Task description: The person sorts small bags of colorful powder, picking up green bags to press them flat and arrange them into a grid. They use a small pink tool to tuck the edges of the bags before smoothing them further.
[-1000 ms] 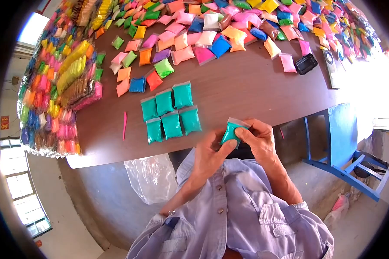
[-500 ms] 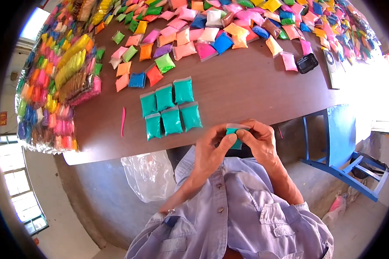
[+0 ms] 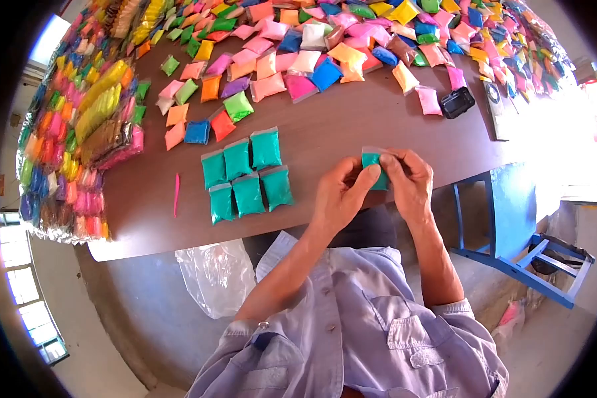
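Note:
Between my two hands is a small clear packet of teal clay-like filling [image 3: 379, 180], held over the table near its front edge. My left hand [image 3: 342, 196] pinches the packet's left side, thumb on top. On its other side my right hand [image 3: 410, 184] grips it with thumb and fingers, close to the clear top strip. To the left of my hands, several teal packets [image 3: 248, 194] lie flat in two rows on the brown table [image 3: 338, 126]. A thin pink stick-like tool [image 3: 176, 195] lies farther left.
Loose packets in many colours [image 3: 325, 74] spread across the back of the table. Bundled packets [image 3: 106, 113] are piled at the left. A small black tray [image 3: 457, 103] sits at the right. A blue chair [image 3: 511, 219] stands beside the table, and a clear plastic bag [image 3: 215, 278] hangs below its front edge.
Both hands have moved forward, away from my body and farther over the table, carrying the teal packet. The whole view has shifted slightly. The packets on the table stay in their places.

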Available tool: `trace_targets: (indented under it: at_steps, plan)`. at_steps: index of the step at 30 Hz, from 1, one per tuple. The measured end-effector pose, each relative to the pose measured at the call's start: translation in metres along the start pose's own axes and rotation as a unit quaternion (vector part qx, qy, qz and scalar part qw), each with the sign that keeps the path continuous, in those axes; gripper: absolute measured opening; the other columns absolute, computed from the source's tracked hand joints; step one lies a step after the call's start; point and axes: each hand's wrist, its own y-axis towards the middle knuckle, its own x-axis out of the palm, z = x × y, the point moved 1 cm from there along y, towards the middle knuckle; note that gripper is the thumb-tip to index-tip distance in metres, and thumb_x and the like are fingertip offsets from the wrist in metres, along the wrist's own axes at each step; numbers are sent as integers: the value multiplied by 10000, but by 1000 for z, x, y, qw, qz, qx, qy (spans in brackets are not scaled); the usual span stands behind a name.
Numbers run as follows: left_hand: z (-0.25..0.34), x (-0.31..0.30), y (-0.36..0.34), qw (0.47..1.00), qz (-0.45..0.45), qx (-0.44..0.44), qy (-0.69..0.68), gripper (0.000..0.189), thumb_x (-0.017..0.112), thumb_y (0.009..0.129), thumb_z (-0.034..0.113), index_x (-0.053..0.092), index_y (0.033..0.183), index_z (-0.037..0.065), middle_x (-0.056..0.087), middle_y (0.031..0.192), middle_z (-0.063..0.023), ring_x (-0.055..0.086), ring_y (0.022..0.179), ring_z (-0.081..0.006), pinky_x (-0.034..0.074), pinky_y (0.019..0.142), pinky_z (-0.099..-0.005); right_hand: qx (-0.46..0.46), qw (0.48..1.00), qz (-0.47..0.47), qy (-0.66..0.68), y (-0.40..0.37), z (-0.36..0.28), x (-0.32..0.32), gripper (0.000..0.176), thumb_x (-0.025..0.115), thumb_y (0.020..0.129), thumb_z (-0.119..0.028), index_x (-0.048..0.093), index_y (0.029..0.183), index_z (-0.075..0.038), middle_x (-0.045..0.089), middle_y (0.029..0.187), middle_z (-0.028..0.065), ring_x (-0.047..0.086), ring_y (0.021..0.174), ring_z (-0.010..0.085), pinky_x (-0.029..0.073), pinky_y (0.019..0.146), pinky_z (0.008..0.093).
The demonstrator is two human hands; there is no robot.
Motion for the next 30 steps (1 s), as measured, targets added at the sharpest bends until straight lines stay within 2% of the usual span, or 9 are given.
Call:
trace_targets:
  at_steps: [2, 4, 7, 9, 14, 16, 26, 28, 30]
  plan:
    - [-10, 3, 10, 999, -27, -18, 25, 198, 705, 1016, 166, 722, 1025, -31, 694, 839, 17, 587, 777, -43, 493, 684, -228, -5, 1000, 1, -4, 8, 4, -3, 118, 689, 996, -91, 733, 1015, 17, 662, 826, -18, 570, 792, 54, 487, 717, 232]
    - [-14, 4, 18, 996, -6, 61, 71, 209, 705, 1018, 190, 690, 981, -15, 656, 803, 14, 557, 743, -50, 473, 640, -254, -9, 1000, 1, -6, 11, 7, -3, 121, 684, 998, -92, 728, 1024, 18, 658, 826, -17, 566, 791, 54, 485, 717, 232]
    - [-15, 2, 21, 993, -9, 50, 105, 168, 718, 1007, 168, 725, 1039, 3, 656, 817, 47, 549, 760, -32, 457, 652, -232, 21, 999, 2, 26, 16, 13, 2, 127, 685, 1005, -108, 715, 1033, 12, 643, 823, -22, 554, 785, 55, 478, 708, 234]
    - [-18, 2, 24, 996, -14, 33, 87, 169, 720, 1004, 166, 720, 1031, 0, 653, 814, 45, 547, 758, -34, 459, 654, -233, -34, 999, 11, 5, 18, 20, 5, 127, 689, 1014, -120, 703, 1027, 5, 631, 824, -26, 544, 783, 57, 470, 700, 232]
    - [-6, 4, 25, 999, -32, 10, 5, 171, 727, 991, 155, 709, 1027, -11, 672, 829, 34, 571, 778, -37, 478, 675, -232, -54, 997, 52, -29, 18, 21, 9, 140, 698, 1020, -136, 698, 1008, 4, 632, 823, -17, 534, 782, 60, 468, 694, 233]
    - [-11, -3, 29, 991, -85, -12, 100, 187, 737, 984, 159, 711, 1045, -16, 701, 848, 10, 607, 800, -42, 498, 689, -237, -52, 996, 58, -32, 17, 22, 8, 143, 700, 1021, -139, 697, 1011, 4, 632, 823, -12, 533, 784, 60, 467, 692, 233]
    - [-9, 0, 28, 991, -50, -9, 128, 182, 757, 946, 137, 712, 1034, -16, 747, 848, -48, 647, 786, -59, 517, 682, -250, -72, 992, 69, -73, 17, 23, 12, 192, 635, 1063, -173, 685, 1007, 4, 625, 812, 12, 535, 764, 81, 466, 685, 260]
    - [-12, 4, 29, 986, -39, 108, 119, 202, 775, 913, 143, 668, 967, -20, 684, 730, -93, 636, 648, -139, 503, 594, -326, -80, 990, 80, -82, 16, 24, 13, 202, 627, 1068, -180, 684, 1005, 3, 627, 812, 17, 537, 763, 83, 466, 682, 263]
    - [-13, 2, 27, 983, -47, 102, 148, 210, 782, 900, 145, 658, 947, -17, 660, 709, -104, 623, 621, -166, 496, 582, -331, -61, 989, 112, -75, 16, 26, 11, 200, 618, 1073, -176, 684, 1020, 5, 633, 812, 23, 537, 755, 90, 470, 683, 266]
